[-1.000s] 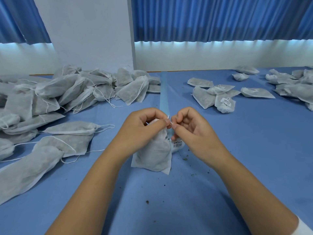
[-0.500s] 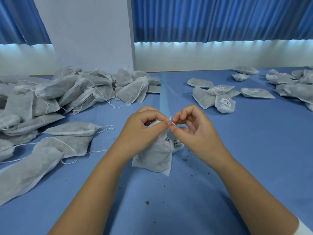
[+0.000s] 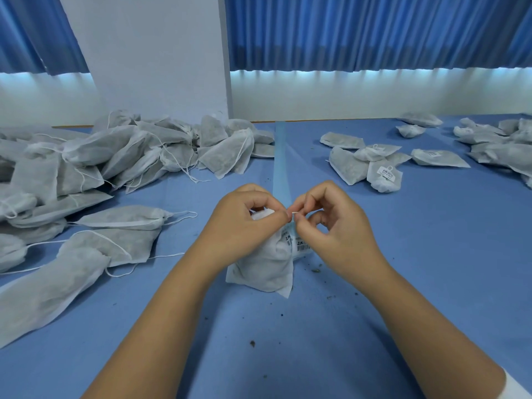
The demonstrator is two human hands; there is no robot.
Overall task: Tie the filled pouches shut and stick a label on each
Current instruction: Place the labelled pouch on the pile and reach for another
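Note:
A filled white fabric pouch [image 3: 263, 264] stands upright on the blue table [image 3: 288, 355] in front of me. My left hand [image 3: 241, 223] and my right hand [image 3: 331, 223] meet above its gathered neck. Each pinches the white drawstring [image 3: 293, 213] between thumb and forefinger, and a short piece of string shows between the fingertips. A barcoded label [image 3: 302, 246] shows just right of the pouch, below my right hand; whether it sticks to the pouch is unclear.
A big heap of filled pouches [image 3: 86, 168] with loose strings covers the left of the table. Tied, labelled pouches [image 3: 371, 165] lie at the back right, more [image 3: 495, 139] at the far right. A pale blue strip [image 3: 280, 162] runs down the middle. Dark crumbs dot the cloth.
The fingertips of both hands have shifted slightly on the string while staying together over the neck. The pouch stands in the same spot.

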